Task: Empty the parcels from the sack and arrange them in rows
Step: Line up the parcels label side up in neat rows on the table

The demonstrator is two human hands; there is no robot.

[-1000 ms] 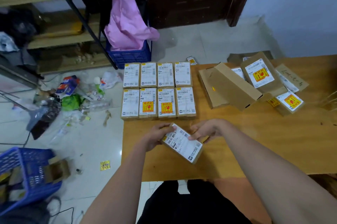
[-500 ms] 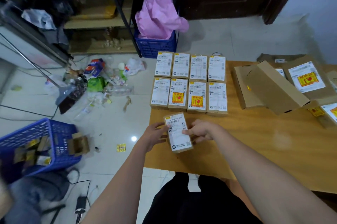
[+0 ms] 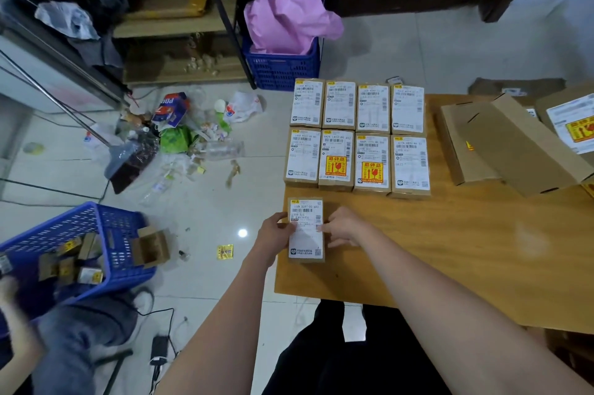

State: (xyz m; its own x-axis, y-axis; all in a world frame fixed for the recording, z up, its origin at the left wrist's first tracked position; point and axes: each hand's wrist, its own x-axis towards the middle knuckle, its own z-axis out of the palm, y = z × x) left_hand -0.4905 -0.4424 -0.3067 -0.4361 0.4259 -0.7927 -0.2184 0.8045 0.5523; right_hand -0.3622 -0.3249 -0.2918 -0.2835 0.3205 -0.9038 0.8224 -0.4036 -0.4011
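Squared up since a second ago, the small parcel point(image 3: 307, 230) now lies flat on the bench point(image 3: 482, 250) below the near row, pinched along its long edges by the left hand point(image 3: 273, 238) and right hand point(image 3: 345, 227); it looks light and stiff, safest held by those edges.

Wooden table point(image 3: 466, 259), labelled parcels point(image 3: 356, 137) in two rows, brown cartons point(image 3: 514, 150)

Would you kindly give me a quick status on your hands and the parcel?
Left hand and right hand both gripping parcel, flat on table. It starts a third row below eight placed parcels. Nothing in the way.
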